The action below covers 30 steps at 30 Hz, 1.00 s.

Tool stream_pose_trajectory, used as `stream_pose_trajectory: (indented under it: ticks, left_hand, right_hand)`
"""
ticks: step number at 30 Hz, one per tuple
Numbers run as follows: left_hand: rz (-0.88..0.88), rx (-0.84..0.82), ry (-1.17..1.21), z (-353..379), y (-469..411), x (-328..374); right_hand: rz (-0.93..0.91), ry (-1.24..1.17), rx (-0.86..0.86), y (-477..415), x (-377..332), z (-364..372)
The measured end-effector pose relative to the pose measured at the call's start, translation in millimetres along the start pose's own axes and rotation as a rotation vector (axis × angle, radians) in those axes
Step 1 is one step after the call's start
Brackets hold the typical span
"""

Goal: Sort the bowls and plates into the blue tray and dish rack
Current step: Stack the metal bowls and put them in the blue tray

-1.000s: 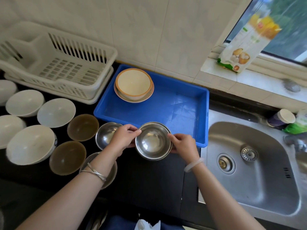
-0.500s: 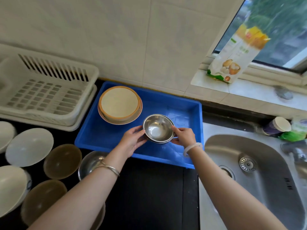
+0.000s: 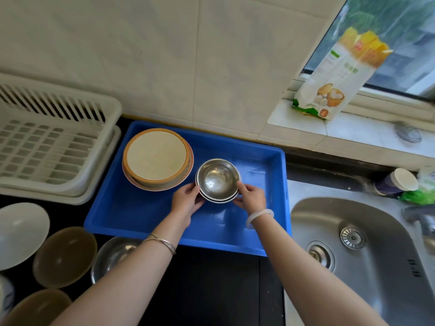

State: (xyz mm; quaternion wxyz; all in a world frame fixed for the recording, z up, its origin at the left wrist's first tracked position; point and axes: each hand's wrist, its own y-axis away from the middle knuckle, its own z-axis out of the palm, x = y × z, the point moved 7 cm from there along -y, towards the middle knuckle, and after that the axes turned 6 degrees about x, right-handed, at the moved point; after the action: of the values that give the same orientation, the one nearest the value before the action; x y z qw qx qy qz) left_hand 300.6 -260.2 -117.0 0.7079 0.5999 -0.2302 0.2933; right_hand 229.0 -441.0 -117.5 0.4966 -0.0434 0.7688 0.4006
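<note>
A small stack of steel bowls is inside the blue tray, just right of a cream bowl with an orange rim that sits on a plate. My left hand grips the stack's left rim and my right hand grips its right rim. Whether the stack rests on the tray floor, I cannot tell. The white dish rack stands left of the tray with nothing visible in it.
On the dark counter at the lower left are a white bowl, two brown translucent bowls, and another steel bowl partly under my left forearm. A steel sink lies right of the tray. A flour bag stands on the windowsill.
Both hands carried the steel bowl stack from the counter's front, over the tray's near wall, to a spot beside the cream bowl. The view has shifted forward with them.
</note>
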Motion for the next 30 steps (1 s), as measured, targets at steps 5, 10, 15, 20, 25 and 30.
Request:
stream_pose_trajectory:
  ticks: [5,10,15,20,25,30]
  left_hand:
    - [-0.076,0.019,0.144,8.9,-2.5,-7.5]
    - [-0.016,0.001,0.232,19.8,-4.6,-3.7]
    - [0.0,0.014,0.249,27.7,-8.4,-1.5]
    - [0.007,0.03,0.263,31.2,-11.0,5.3]
    - [0.022,0.043,0.292,32.4,-13.3,9.9]
    - [0.036,0.039,0.274,30.6,-14.1,10.8]
  right_hand:
    - [0.023,-0.156,0.005,-3.2,-3.2,7.3]
    - [0.039,-0.206,-0.02,-8.9,-10.0,14.7]
    - [0.053,-0.237,0.007,-13.8,-12.6,19.1]
    - [0.031,-0.227,0.005,-14.1,-13.4,22.6]
    - [0.017,-0.217,-0.082,-10.0,-18.2,28.4]
    - [0.01,-0.168,-0.132,-4.7,-17.5,28.6]
